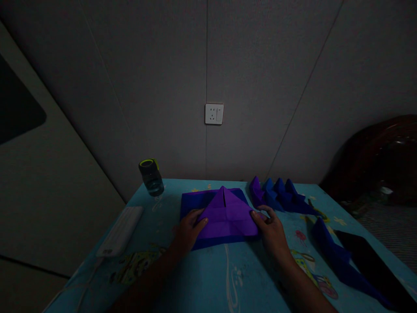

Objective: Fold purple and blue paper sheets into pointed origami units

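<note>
Left hand [188,229] and right hand [271,227] pinch opposite ends of the folded purple paper [228,219]; beneath it, blue paper [197,201]; to its right, paper boats [282,196].

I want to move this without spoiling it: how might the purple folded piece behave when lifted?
The purple folded piece is probably light, as it looks like thin sheet material. Its creased layers may keep it fairly stiff. Its upper flaps, parted by a narrow gap, could spread open.
</note>
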The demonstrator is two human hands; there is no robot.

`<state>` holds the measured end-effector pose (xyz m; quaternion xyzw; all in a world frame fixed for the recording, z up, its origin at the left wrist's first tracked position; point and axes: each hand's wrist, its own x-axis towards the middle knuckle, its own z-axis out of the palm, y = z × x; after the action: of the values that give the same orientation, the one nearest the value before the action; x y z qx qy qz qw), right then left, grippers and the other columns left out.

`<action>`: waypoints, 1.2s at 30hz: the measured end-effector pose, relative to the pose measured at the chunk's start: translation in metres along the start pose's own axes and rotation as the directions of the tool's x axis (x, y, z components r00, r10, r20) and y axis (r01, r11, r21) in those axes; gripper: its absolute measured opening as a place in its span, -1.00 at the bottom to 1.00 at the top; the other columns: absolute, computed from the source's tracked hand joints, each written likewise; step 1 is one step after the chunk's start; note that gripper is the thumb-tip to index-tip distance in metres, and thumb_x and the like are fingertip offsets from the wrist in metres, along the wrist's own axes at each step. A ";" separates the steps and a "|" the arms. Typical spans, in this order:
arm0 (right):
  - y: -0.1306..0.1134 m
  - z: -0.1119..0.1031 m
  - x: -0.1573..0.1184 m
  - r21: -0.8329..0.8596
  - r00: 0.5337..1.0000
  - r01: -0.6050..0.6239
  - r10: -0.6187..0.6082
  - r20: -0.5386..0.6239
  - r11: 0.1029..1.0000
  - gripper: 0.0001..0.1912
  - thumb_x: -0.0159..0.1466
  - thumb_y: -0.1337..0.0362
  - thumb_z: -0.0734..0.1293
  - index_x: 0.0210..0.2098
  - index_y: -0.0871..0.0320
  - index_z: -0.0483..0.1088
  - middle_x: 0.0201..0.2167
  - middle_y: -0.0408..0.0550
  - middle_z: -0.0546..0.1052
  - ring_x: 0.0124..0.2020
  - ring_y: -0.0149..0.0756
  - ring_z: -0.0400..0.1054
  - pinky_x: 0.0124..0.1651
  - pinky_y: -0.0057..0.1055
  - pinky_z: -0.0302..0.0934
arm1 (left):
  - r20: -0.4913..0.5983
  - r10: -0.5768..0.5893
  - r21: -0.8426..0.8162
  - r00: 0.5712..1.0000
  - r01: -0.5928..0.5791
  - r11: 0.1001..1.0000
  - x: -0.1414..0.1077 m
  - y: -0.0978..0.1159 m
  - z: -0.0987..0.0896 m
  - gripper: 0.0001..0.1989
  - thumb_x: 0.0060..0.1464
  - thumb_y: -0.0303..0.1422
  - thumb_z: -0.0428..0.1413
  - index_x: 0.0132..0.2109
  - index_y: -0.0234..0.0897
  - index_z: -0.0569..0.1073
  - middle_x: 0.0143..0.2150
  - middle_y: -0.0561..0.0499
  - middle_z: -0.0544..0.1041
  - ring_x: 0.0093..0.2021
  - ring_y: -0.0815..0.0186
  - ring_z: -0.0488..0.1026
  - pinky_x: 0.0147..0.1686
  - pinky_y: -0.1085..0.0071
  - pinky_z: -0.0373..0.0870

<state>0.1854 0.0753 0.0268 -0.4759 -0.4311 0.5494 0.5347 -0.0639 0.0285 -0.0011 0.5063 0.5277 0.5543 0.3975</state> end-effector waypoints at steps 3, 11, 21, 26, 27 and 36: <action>-0.002 -0.001 0.000 -0.009 1.000 0.001 -0.001 0.026 1.000 -0.39 -0.06 -0.04 0.54 -0.10 0.12 0.43 -0.47 -0.08 0.61 -0.45 -0.15 0.51 -0.38 -0.30 0.38 | 0.003 -0.040 -0.035 0.999 0.040 0.999 -0.001 0.003 -0.002 -0.61 0.04 -0.22 0.20 0.03 -0.24 0.53 -0.01 -0.08 0.60 0.02 0.08 0.52 0.03 0.16 0.44; -0.001 -0.003 -0.001 -0.183 0.985 0.090 -0.060 0.162 0.979 -0.47 0.01 -0.01 0.52 -0.12 0.18 0.55 -0.33 0.00 0.63 -0.30 -0.11 0.49 -0.20 -0.23 0.35 | -0.173 -0.029 0.015 0.985 0.032 0.999 0.003 0.010 -0.009 -0.77 -0.03 -0.23 0.25 -0.26 -0.27 0.51 -0.35 0.03 0.60 -0.30 0.23 0.54 -0.28 0.36 0.45; -0.002 -0.001 -0.001 -0.177 0.951 0.302 -0.283 0.125 0.937 -0.70 0.02 0.00 0.50 -0.47 0.09 0.49 0.01 0.06 0.52 0.07 0.04 0.34 0.12 -0.10 0.17 | -0.135 0.333 0.194 0.933 -0.304 0.933 0.000 0.006 -0.013 -0.90 0.07 -0.38 0.15 -0.24 -0.16 0.54 0.21 -0.05 0.39 0.26 0.12 0.26 0.26 0.11 0.12; 0.002 -0.001 0.000 -0.169 0.957 0.277 -0.256 0.135 0.946 -0.68 0.00 -0.01 0.51 -0.44 0.10 0.50 -0.23 0.01 0.58 -0.15 -0.06 0.42 -0.04 -0.20 0.28 | -0.159 0.154 0.008 0.975 -0.154 0.988 0.003 -0.002 -0.010 -0.86 0.07 -0.32 0.14 -0.21 -0.19 0.52 0.19 -0.09 0.41 0.20 0.10 0.34 0.14 0.17 0.29; 0.003 -0.001 0.001 -0.165 0.960 0.266 -0.245 0.133 0.950 -0.67 -0.01 -0.01 0.52 -0.43 0.10 0.51 -0.30 -0.02 0.58 -0.22 -0.09 0.43 -0.09 -0.23 0.29 | -0.154 0.115 -0.025 0.981 -0.120 0.992 0.003 -0.003 -0.009 -0.84 0.06 -0.31 0.15 -0.19 -0.20 0.51 0.09 -0.09 0.49 0.11 0.12 0.42 0.08 0.21 0.35; -0.002 -0.001 0.001 -0.110 0.988 0.058 -0.042 0.148 0.992 -0.55 -0.12 0.01 0.57 -0.30 0.12 0.55 -0.43 -0.06 0.60 -0.34 -0.14 0.46 -0.21 -0.25 0.34 | -0.137 0.037 -0.086 0.990 -0.049 0.995 0.001 0.009 -0.008 -0.76 -0.06 -0.28 0.21 -0.20 -0.24 0.52 -0.18 -0.03 0.58 -0.11 0.19 0.51 -0.10 0.33 0.43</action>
<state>0.1871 0.0759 0.0283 -0.4533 -0.5114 0.5436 0.4874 -0.0715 0.0271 0.0087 0.4603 0.5171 0.6189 0.3711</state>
